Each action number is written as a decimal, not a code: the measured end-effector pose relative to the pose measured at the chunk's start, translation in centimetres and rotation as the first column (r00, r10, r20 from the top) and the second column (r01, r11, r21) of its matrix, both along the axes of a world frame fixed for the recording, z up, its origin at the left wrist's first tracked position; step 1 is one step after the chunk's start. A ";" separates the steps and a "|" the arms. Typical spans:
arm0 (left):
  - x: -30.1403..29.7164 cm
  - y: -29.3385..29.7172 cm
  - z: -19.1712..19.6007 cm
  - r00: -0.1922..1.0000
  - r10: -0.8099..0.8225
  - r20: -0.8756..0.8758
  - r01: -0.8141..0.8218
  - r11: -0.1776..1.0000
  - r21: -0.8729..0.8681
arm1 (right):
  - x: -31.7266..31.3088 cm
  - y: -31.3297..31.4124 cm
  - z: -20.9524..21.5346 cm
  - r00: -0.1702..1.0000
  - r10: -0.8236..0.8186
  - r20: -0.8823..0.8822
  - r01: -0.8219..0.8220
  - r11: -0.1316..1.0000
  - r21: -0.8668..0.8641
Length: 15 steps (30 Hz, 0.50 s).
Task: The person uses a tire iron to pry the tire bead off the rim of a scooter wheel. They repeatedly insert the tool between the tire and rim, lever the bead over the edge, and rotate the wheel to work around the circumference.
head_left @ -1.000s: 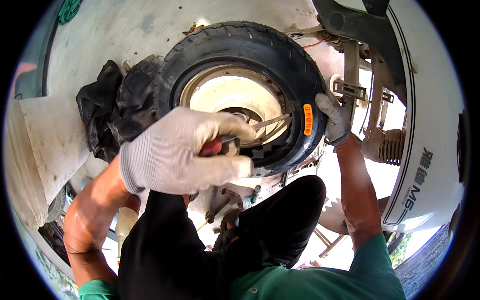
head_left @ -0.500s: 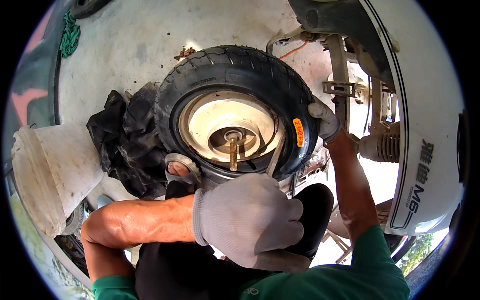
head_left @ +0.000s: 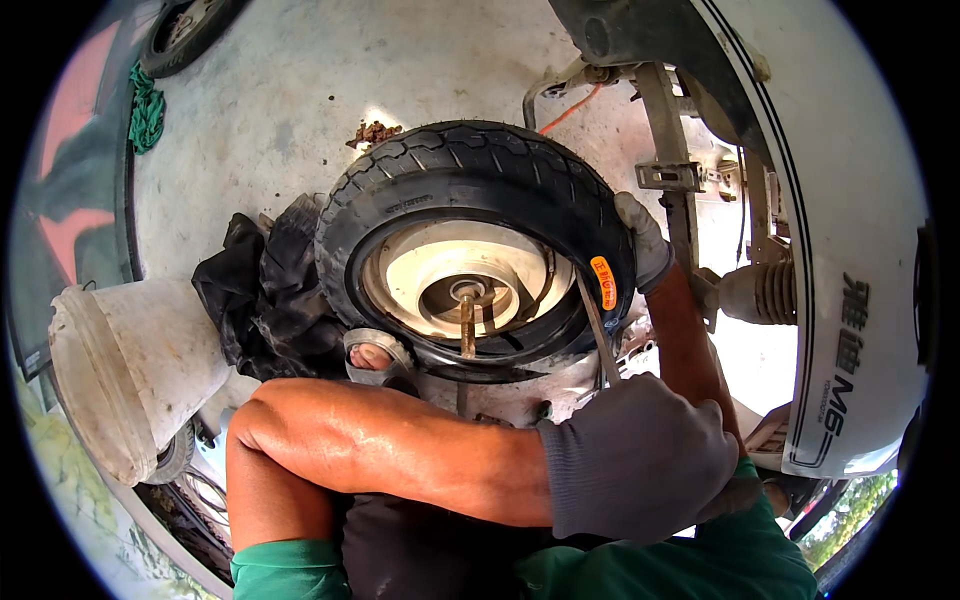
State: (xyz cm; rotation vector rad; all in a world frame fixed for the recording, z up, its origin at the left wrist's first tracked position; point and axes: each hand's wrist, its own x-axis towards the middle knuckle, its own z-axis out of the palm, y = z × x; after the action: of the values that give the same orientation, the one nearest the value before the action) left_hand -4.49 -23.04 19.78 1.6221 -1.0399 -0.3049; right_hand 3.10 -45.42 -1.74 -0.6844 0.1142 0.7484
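Left hand (head_left: 640,455), grey glove, low right of frame, fist closed round a metal tyre lever (head_left: 597,330) wedged at the rim. Right hand (head_left: 645,240), gloved, clamps the scooter tyre (head_left: 480,175) at its right edge, frame centre. White bucket (head_left: 130,370) lower left; white scooter body (head_left: 850,250) right.

Two gloved hands show: the left hand (head_left: 640,460) at lower right and the right hand (head_left: 643,238) at the tyre's right edge. There are two tyres, one big tyre (head_left: 480,180) at centre and a second tyre (head_left: 185,30) at the upper left. One bucket (head_left: 130,370) sits at left, one green rag (head_left: 147,108) at upper left, and one metal lever (head_left: 597,330) right of centre.
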 end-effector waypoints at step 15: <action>8.0 -5.7 0.6 0.989 0.049 -0.141 -0.045 0.998 0.032 | 0.2 1.8 -1.9 0.965 -0.104 -0.242 0.124 0.990 0.069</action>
State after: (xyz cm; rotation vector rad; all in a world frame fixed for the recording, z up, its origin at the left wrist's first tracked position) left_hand 3.51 -28.77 20.38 1.6237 -0.8919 -0.3991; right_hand 3.34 -43.60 -3.61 -0.5020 0.3375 0.7182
